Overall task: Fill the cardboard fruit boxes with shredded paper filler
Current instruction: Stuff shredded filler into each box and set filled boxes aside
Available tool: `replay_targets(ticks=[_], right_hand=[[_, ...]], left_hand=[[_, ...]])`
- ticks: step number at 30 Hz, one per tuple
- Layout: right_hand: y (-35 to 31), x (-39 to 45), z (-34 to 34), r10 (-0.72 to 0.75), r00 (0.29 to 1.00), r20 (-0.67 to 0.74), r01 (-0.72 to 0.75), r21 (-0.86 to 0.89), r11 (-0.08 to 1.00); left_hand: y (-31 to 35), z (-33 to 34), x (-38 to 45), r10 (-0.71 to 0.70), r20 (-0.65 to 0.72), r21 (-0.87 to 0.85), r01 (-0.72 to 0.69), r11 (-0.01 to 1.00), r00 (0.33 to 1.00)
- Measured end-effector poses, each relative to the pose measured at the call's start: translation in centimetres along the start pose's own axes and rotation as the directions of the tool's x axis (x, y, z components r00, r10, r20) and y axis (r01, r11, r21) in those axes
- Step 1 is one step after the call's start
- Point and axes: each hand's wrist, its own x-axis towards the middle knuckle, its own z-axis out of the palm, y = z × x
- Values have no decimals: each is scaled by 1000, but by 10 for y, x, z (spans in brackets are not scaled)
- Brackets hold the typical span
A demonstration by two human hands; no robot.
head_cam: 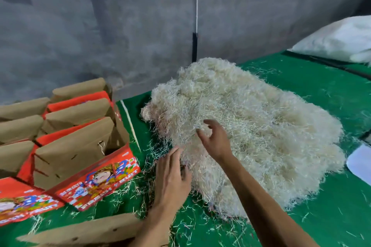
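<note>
While both hands reach empty into the big pale heap of shredded paper filler (247, 132) on the green table covering (321, 206), left hand (172, 178) flat-fingered, right hand (215, 138) loosely spread, I judge gathering comes first, then carrying a clump left to the open red-printed cardboard fruit boxes (80, 156).

The shredded paper pile (251, 126) is heaped mid-tabletop (331, 216). The fruit boxes (76, 146) are set to its left. A sack (341, 40) is laid behind, at right.

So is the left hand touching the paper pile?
Touching. The head view shows the left hand with straight fingers pressed against the pile's near edge.
</note>
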Motion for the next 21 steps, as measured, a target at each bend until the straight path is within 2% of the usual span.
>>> replay_targets(ticks=[4,10,14,16,18,21], right_hand=[[20,62,-14,-189,982,-8,176,-316,932],[56,120,-17,-114,993,40,112,-657,746],[76,137,-11,75,992,106,19,-686,727],[86,134,-5,154,973,173,11,-699,715],[96,124,1,165,959,229,55,-727,685],[100,113,5,57,976,208,115,-724,680]], left_hand=[[14,38,76,30,129,5,-31,1000,991],[22,90,166,76,245,-12,-75,997,967],[26,120,209,9,314,-37,3,999,949],[31,137,216,-82,360,-108,129,986,929],[35,152,210,-153,415,-180,245,953,897],[33,162,194,-170,319,-250,256,934,932]])
